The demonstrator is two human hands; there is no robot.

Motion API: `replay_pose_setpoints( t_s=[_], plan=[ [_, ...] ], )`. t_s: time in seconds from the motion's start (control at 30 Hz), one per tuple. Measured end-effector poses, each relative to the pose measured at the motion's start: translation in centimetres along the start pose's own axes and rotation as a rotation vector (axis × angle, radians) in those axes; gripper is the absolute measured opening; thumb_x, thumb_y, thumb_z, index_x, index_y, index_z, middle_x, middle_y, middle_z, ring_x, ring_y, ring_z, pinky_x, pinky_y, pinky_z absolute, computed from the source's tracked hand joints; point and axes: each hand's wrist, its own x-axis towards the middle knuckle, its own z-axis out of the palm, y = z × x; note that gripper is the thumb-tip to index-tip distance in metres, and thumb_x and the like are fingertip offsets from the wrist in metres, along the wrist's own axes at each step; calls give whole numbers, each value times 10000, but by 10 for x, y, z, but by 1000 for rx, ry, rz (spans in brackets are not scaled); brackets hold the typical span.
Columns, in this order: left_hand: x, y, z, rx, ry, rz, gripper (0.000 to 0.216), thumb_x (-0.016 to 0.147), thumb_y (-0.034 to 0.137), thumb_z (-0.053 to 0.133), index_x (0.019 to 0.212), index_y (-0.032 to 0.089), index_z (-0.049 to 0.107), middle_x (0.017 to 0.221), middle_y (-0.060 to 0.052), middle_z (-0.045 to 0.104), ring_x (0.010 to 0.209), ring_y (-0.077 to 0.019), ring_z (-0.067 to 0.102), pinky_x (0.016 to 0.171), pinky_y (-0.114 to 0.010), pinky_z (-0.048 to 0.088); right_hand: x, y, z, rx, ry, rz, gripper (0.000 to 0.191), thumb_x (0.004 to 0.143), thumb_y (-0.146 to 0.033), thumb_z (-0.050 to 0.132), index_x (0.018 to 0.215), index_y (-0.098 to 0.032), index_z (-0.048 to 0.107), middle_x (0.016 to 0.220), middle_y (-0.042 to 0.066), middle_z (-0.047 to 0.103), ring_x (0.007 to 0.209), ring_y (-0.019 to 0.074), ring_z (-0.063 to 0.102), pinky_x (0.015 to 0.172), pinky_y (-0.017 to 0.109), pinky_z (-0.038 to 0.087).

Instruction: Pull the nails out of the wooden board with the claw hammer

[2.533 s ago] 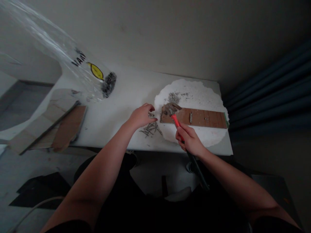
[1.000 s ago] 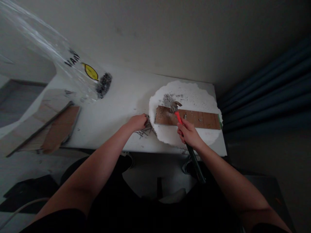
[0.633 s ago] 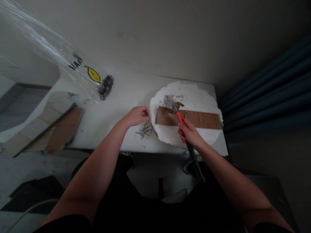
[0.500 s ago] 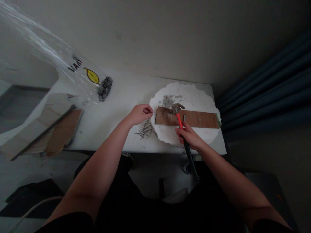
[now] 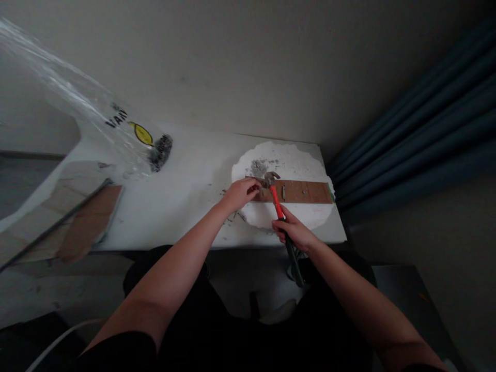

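Note:
My right hand [image 5: 292, 227] is wrapped round the handle of a claw hammer [image 5: 276, 200] with a red neck and a dark grip. The hammer's head is over the left part of a brown wooden board [image 5: 313, 191]. My left hand [image 5: 241, 194] reaches over the board's left end, close to the hammer head, with thumb and fingertips pinched together. Whatever is between those fingertips is too small to make out. Under the board lies a round white sheet [image 5: 294, 160] with a ragged edge. Loose nails [image 5: 237, 216] lie below my left hand, partly hidden by it.
Grey crumbs [image 5: 259, 166] are heaped on the white sheet behind the board. A clear plastic bag [image 5: 116, 132] with a yellow print stands on the left of the white table [image 5: 186, 206]. Brown board pieces [image 5: 91, 222] lie at the front left. A blue curtain [image 5: 395, 113] hangs on the right.
My left hand has moved right, from beside the board to over its left end. The hammer stays in my right hand, its head still over the board. The view has shifted slightly.

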Motion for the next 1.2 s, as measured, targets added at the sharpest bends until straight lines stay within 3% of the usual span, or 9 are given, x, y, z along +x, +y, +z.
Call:
replay_pose_setpoints(
  t_s=[0.1,0.2,0.33,0.47,0.6,0.8,1.2],
  plan=[
    [2,0,-6,-1,48,-26,173,898,248,578,1003,183,699,995,-64,713,875,-174,645,852,-321,504,2,0,4,-27,89,8,441,773,-391,704,1115,-260,458,599,-138,422,405,52,317,373,173,235],
    [3,-4,-11,-99,142,-113,169,902,282,569,969,174,680,931,-53,721,841,-167,657,834,-306,512,5,-6,3,2,84,12,373,776,-423,693,1005,-258,449,613,-129,436,396,45,311,361,170,214],
    [0,-9,-2,-224,204,-218,165,902,277,541,980,171,642,838,-32,714,770,-153,662,785,-285,524,2,-6,-4,-117,130,-5,418,817,-476,641,1135,-242,503,603,-119,452,400,66,373,367,182,296],
    [-4,-11,8,-167,147,-204,184,866,270,586,1008,175,653,931,-47,730,828,-161,670,800,-287,524,-1,-6,-5,-193,153,-23,485,830,-486,628,1217,-203,552,598,-109,445,403,62,375,372,184,304],
    [-7,-13,2,-86,62,-170,204,890,313,577,988,184,700,974,-51,746,826,-168,669,827,-306,520,-2,-11,0,-183,190,-15,495,828,-479,644,1220,-185,572,603,-95,462,397,60,369,368,189,289],
    [-12,-13,-1,-128,166,-167,245,926,342,552,1033,186,708,1028,-61,750,902,-177,682,837,-300,524,-4,-17,4,-132,194,17,514,826,-465,661,1244,-183,560,605,-92,457,408,61,363,375,187,274],
    [-14,-14,-5,2,49,-113,223,948,323,537,1067,211,689,1044,-54,750,902,-190,686,826,-311,507,-7,-18,9,-159,225,28,528,821,-451,662,1269,-192,559,622,-82,464,415,62,367,375,186,273]
  ],
)
